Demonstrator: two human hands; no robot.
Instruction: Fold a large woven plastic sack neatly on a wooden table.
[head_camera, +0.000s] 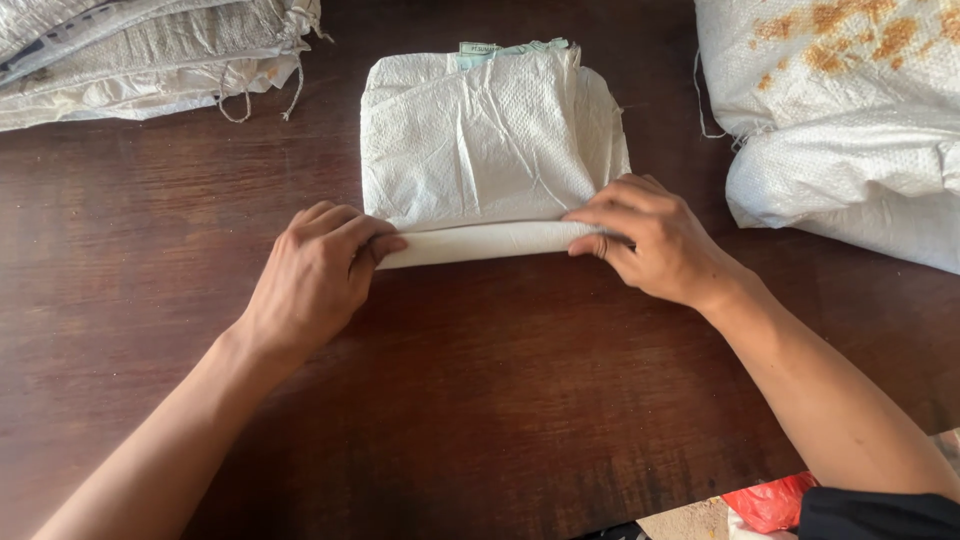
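A folded white woven sack (480, 140) lies flat on the dark wooden table (500, 400), with its near edge rolled into a tight tube (485, 243). My left hand (315, 275) grips the left end of the roll, fingers curled over it. My right hand (650, 240) pinches the right end, fingers on top of the fold. A small pale green label shows at the sack's far edge.
A stack of flattened woven sacks (140, 50) with loose strings lies at the far left. At the far right sits a bulky white sack (850, 120) with orange stains. Red plastic (770, 500) and dark cloth show at the near right edge.
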